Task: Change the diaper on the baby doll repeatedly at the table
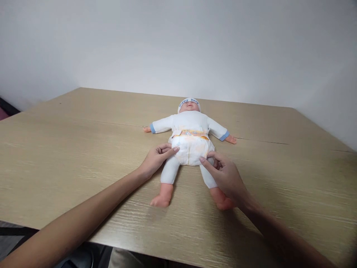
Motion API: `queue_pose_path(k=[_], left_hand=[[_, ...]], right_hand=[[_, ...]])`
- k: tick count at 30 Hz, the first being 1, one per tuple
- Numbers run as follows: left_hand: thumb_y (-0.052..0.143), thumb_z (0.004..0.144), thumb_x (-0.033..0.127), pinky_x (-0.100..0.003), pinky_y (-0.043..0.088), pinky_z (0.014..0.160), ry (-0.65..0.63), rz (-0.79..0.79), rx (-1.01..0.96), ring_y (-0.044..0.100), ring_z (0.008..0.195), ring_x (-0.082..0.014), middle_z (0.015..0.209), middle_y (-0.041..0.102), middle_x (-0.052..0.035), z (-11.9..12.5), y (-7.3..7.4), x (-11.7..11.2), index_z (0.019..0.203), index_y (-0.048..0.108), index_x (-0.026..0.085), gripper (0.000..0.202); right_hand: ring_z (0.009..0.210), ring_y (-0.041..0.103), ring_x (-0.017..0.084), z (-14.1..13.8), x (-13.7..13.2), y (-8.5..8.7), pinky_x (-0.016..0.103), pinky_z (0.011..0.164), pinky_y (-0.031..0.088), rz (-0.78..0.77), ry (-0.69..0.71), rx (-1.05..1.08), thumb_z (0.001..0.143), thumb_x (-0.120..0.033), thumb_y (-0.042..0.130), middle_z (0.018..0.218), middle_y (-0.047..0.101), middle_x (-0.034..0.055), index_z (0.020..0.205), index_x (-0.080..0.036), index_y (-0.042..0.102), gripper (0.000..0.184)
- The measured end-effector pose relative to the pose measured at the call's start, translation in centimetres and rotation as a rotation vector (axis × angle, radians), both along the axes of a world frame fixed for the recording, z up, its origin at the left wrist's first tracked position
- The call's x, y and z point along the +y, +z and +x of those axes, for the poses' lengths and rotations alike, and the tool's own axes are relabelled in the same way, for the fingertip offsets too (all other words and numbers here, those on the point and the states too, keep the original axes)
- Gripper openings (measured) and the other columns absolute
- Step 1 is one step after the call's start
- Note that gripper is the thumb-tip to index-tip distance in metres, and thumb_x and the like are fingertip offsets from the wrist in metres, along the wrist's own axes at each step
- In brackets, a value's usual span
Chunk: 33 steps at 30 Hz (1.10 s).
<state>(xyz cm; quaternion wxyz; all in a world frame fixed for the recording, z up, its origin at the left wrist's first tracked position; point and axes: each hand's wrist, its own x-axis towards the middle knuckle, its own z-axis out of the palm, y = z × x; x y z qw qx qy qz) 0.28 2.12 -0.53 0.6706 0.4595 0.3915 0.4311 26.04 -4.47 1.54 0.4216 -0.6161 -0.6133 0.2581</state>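
— Starting from the left, doing what?

— With the left hand (154, 160), pinching one leg edge of a white diaper (184, 150), thumb on top, fingers curled at the side. At the centre, wrapped around the hips of a doll (181, 122) laid face up on the worktop (83, 167), feet nearest. With the right hand (227, 173), pinching the opposite leg edge likewise.

— At which step?

— Probably straightening the leg edges, with the waist seemingly closed. Seems to call for light, even pressure on both sides.

— And the textures?

— Left to right again: pale, wood-grained worktop; blue cuffs (152, 128) on a soft-looking white suit (192, 121); rounded foot (164, 195), apparently moulded plastic; puffy diaper, yellowish line down the middle, below a printed orange waistband (192, 133); snug white cap (192, 100) with blue lettering.
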Motion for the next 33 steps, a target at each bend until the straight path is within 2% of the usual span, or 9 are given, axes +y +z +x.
queue_pose_path(k=[3,8,13,17,20,22,24,27,33], left_hand=[[0.100,0.080,0.053,-0.025,0.055,0.077,-0.003,0.005,-0.009,0.073,0.085,-0.0158,0.096,0.085,-0.0040,-0.2,0.0,0.1,0.099,0.081,0.018,0.045],[0.099,0.082,0.050,-0.025,0.054,0.080,-0.004,0.055,0.030,0.072,0.087,-0.0153,0.096,0.084,-0.0023,-0.7,-0.5,0.2,0.106,0.080,0.018,0.044],[0.089,0.094,0.051,-0.032,0.055,0.093,0.030,0.310,0.213,0.072,0.098,-0.0194,0.106,0.082,-0.0053,-2.5,-1.4,0.3,0.118,0.077,0.020,0.041],[0.067,0.108,0.052,-0.040,0.054,0.100,0.198,0.684,0.593,0.067,0.103,-0.0229,0.120,0.077,-0.0087,-4.5,-1.8,2.6,0.121,0.072,0.021,0.034],[0.065,0.107,0.050,-0.050,0.047,0.115,0.358,0.984,0.896,0.063,0.122,-0.0311,0.134,0.073,-0.0147,-5.0,-1.9,6.4,0.129,0.067,0.020,0.038],[0.067,0.105,0.052,-0.055,0.041,0.122,0.381,1.072,1.056,0.057,0.136,-0.0368,0.149,0.067,-0.0186,-4.5,-2.0,9.3,0.138,0.063,0.018,0.048],[0.068,0.102,0.054,-0.057,0.039,0.123,0.373,1.072,1.157,0.053,0.140,-0.0402,0.154,0.064,-0.0202,-3.8,-2.0,11.9,0.143,0.060,0.017,0.056],[0.064,0.100,0.054,-0.056,0.041,0.119,0.352,1.019,1.247,0.054,0.137,-0.0417,0.148,0.069,-0.0202,-2.8,-1.9,14.4,0.146,0.060,0.016,0.060],[0.058,0.100,0.058,-0.052,0.047,0.106,0.314,0.882,1.401,0.064,0.121,-0.0419,0.126,0.078,-0.0216,-1.6,-0.9,14.2,0.134,0.068,0.015,0.056]], right_hand=[[0.072,0.046,0.017,0.6,0.9,-0.7,0.033,0.066,0.041,0.046,0.023,0.036,0.092,-0.069,0.080,0.092,0.057,0.0024,0.094,-0.022,0.082,0.047],[0.071,0.046,0.016,2.4,2.5,-1.7,0.032,0.064,0.040,0.009,0.197,0.126,0.088,-0.067,0.087,0.085,0.049,-0.0014,0.092,-0.023,0.080,0.044],[0.072,0.056,0.018,4.9,1.7,-2.5,0.031,0.064,0.046,0.060,0.303,0.109,0.100,-0.060,0.078,0.084,0.063,-0.0003,0.113,-0.025,0.077,0.037],[0.075,0.063,0.021,7.6,3.2,-3.1,0.036,0.077,0.053,0.359,0.144,-0.190,0.107,-0.048,0.069,0.085,0.071,0.0025,0.103,-0.025,0.075,0.025],[0.093,0.068,0.028,9.2,7.1,-3.4,0.045,0.096,0.053,0.592,-0.016,-0.490,0.107,-0.044,0.067,0.095,0.075,0.0081,0.102,-0.024,0.073,0.021],[0.110,0.068,0.035,9.7,10.3,-3.4,0.050,0.104,0.051,0.618,-0.065,-0.632,0.105,-0.048,0.065,0.115,0.077,0.0147,0.115,-0.022,0.073,0.028],[0.121,0.065,0.039,9.8,13.1,-3.5,0.053,0.108,0.049,0.568,-0.104,-0.718,0.103,-0.053,0.065,0.130,0.075,0.0191,0.129,-0.019,0.072,0.043],[0.119,0.065,0.040,9.2,15.5,-3.8,0.055,0.113,0.044,0.471,-0.124,-0.765,0.104,-0.056,0.060,0.129,0.078,0.0195,0.136,-0.016,0.071,0.052],[0.106,0.070,0.037,6.5,15.2,-3.6,0.051,0.107,0.044,0.354,-0.150,-0.712,0.100,-0.042,0.058,0.113,0.082,0.0179,0.120,-0.017,0.075,0.037]])
